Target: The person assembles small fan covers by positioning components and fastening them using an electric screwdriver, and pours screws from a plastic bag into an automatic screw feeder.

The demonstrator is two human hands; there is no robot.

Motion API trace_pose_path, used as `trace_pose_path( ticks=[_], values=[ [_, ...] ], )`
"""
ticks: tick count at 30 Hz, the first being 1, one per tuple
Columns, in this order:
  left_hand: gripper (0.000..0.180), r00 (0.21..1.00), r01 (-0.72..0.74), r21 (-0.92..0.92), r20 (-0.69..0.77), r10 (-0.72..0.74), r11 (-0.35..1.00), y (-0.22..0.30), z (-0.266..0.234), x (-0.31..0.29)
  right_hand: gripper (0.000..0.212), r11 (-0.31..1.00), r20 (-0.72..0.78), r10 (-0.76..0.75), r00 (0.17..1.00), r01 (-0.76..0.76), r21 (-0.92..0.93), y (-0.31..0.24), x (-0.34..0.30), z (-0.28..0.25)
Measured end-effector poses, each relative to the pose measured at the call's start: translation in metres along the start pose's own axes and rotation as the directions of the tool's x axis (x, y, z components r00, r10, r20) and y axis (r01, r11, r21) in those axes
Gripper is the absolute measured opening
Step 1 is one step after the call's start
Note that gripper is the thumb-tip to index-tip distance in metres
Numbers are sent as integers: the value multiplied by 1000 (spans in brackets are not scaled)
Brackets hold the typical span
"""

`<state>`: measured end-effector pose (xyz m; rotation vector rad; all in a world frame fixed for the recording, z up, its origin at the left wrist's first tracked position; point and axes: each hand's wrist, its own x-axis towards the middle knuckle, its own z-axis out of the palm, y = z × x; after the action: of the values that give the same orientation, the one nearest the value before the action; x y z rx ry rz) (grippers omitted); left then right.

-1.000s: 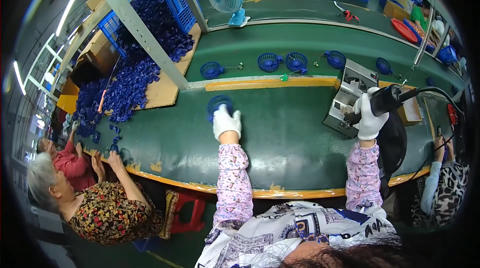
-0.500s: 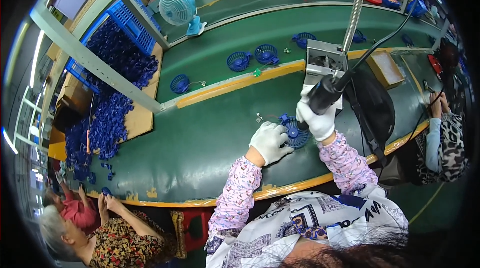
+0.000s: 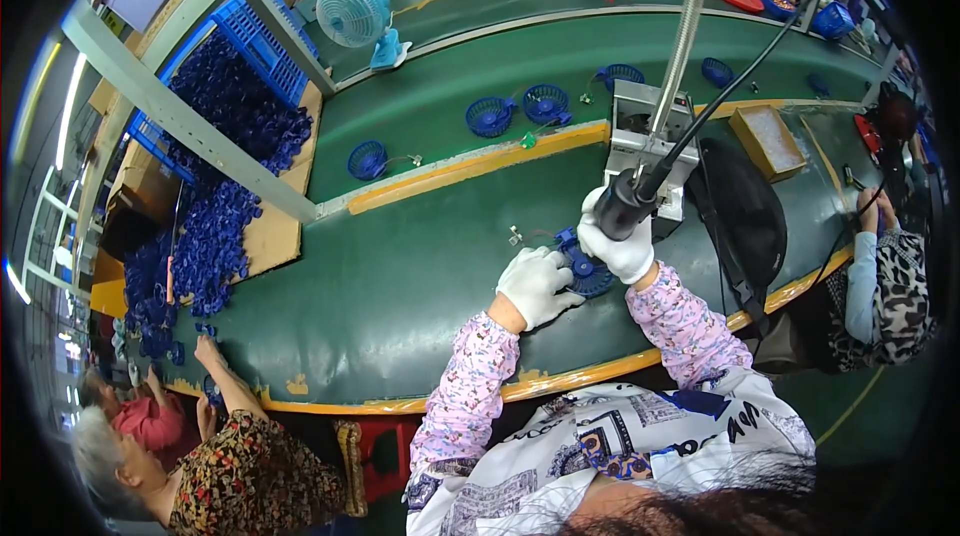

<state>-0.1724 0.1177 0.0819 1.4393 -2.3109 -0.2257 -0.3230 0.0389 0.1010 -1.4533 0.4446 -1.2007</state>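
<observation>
White fabric gloves, two, on the person's hands; pink patterned oversleeves (image 3: pixel 465 381), two. Left hand (image 3: pixel 538 286) palm down, fingers bent, tips at the left edge of a blue ribbed housing (image 3: pixel 588 276); cannot tell whether its grip pinches the rim. Right hand (image 3: pixel 618 244) has its grip closed round a black tool (image 3: pixel 622 208), smooth and cylindrical. The housing, round, shallow, plastic-looking, sits on the green bench (image 3: pixel 400 276) between the gloves, partly covered by the right one. Just beside it, one small pale piece (image 3: pixel 515 235) on a thin wire. Bench top smooth with a dull sheen; yellow edging (image 3: pixel 370 406) along the front, wrinkled and patchy. Behind the right hand, one boxy bare-metal device (image 3: pixel 645 151), a ridged metal hose (image 3: pixel 689 26) crossing in front of it. Right of that, one soft black bag (image 3: pixel 745 216) with a strap, and one open cardboard box (image 3: pixel 768 141). Beyond a yellow-taped ledge (image 3: pixel 480 168), a green strip (image 3: pixel 430 101) carries five similar basket shapes (image 3: pixel 489 116), round and slatted; a sixth, darker shape at far right is too small to tell. At left, a heap of looped blue pieces (image 3: pixel 215 236), past counting, partly on flat cardboard (image 3: pixel 275 241). One pale-blue desk fan (image 3: pixel 350 14), round guard.
</observation>
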Motion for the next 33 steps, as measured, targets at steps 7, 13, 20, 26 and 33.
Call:
trace_pose_path(
  ticks=[7,13,20,26,33],
  values=[
    [25,999,-20,-40,-36,19,999,-2,5,0,23,985,-248,-171,954,167,-34,-51,22,-14],
    [23,1000,12,-20,-7,-12,1000,1,6,2,21,960,-379,-275,884,228,-165,-49,43,-45],
    [25,999,-22,-37,-35,20,999,-1,5,0,25,995,-289,-53,956,75,65,-58,16,-10],
    [25,1000,-20,-52,1,20,998,0,4,3,27,996,-154,38,987,-24,90,-23,-3,17],
    [28,995,-35,-171,-100,18,985,-3,10,3,24,986,-2,28,1000,-28,-162,-14,-1,31]
  ],
)
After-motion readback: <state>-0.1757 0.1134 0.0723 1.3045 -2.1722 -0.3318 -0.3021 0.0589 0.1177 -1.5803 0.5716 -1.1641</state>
